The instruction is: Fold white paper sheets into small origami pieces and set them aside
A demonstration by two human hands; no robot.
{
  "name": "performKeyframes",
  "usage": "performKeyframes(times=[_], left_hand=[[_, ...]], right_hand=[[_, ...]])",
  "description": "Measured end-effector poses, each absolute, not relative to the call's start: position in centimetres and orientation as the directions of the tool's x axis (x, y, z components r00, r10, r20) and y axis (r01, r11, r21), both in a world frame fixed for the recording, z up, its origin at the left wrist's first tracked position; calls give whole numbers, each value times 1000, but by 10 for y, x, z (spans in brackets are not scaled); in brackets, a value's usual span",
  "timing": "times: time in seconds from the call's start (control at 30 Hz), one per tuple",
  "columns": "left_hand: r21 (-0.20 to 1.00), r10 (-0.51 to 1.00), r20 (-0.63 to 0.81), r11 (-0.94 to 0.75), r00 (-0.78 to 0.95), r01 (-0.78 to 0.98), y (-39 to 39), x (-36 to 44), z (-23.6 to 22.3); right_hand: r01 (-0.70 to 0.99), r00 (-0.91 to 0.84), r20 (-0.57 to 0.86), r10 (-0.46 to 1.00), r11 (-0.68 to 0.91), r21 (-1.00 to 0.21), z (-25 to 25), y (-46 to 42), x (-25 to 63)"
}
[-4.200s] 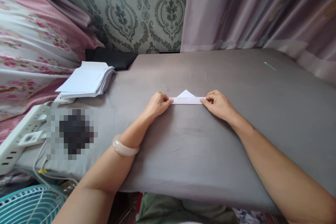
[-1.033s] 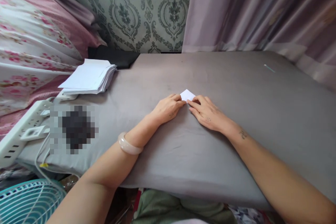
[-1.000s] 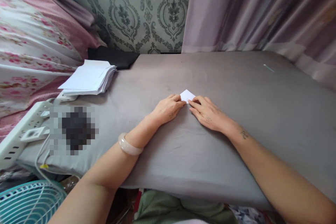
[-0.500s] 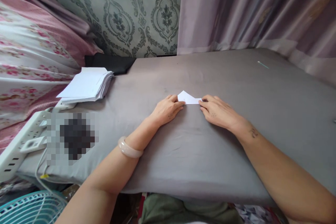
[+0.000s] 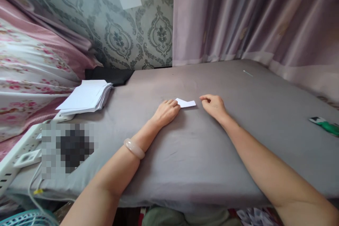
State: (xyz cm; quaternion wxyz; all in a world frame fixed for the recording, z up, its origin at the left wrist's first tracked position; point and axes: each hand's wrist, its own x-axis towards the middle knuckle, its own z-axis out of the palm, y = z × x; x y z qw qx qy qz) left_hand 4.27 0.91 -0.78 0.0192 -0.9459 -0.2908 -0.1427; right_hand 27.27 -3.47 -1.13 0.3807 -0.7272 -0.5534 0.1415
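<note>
A small folded white paper (image 5: 187, 104) lies near the middle of the grey-covered surface, with a peak at its left part and a flat strip reaching right. My left hand (image 5: 166, 112) is closed on its left end, and the fingers cover that part. My right hand (image 5: 212, 105) is just right of the strip's free end, apart from it. Its fingers are loosely bent, with a gap at the thumb, and I see nothing in them. On my left forearm sits a pale bangle (image 5: 134, 148).
Far left lie a stack of white paper (image 5: 84, 95) and a black flat item (image 5: 109, 76). A white power strip (image 5: 19, 144) with cables, a blurred-out patch and a turquoise fan (image 5: 29, 219) are nearer. At right are a thin stick (image 5: 248, 73) and a green object (image 5: 327, 126).
My right hand lets go of the paper's right end and moves off to the right. Earlier both hands pressed the paper together. The view has turned right and up, bringing the green object in.
</note>
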Motion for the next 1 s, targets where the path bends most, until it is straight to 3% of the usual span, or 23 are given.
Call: performKeyframes(times=[0.07,0.13,0.2,0.27,0.37,0.57,0.77,0.9,1.0], left_hand=[[188,616,422,-777,665,601,6,43,-1],[490,746,518,-660,418,570,0,43,6],[796,878,420,-478,231,372,-10,46,12],[942,937,271,-305,221,141,-23,51,14],[984,955,176,-176,238,-22,-40,62,12],[987,937,156,-137,314,-84,-51,71,5],[958,945,203,-138,255,-253,-44,68,9],[901,957,192,-85,215,-426,-43,68,12],[880,960,177,-56,216,-473,-44,68,14]], right_hand=[[565,385,232,893,-29,-824,-8,-34,269],[368,389,195,900,43,-929,1,-36,263],[151,314,122,941,78,-986,13,-42,256],[-14,182,102,978,106,-994,25,-51,247],[-157,-43,77,996,70,-985,36,-63,234],[-240,91,-26,995,-4,-971,31,-65,226],[78,77,122,989,116,-990,30,-68,224],[250,30,196,980,182,-951,30,-74,216],[355,94,304,948,253,-900,29,-77,210]])
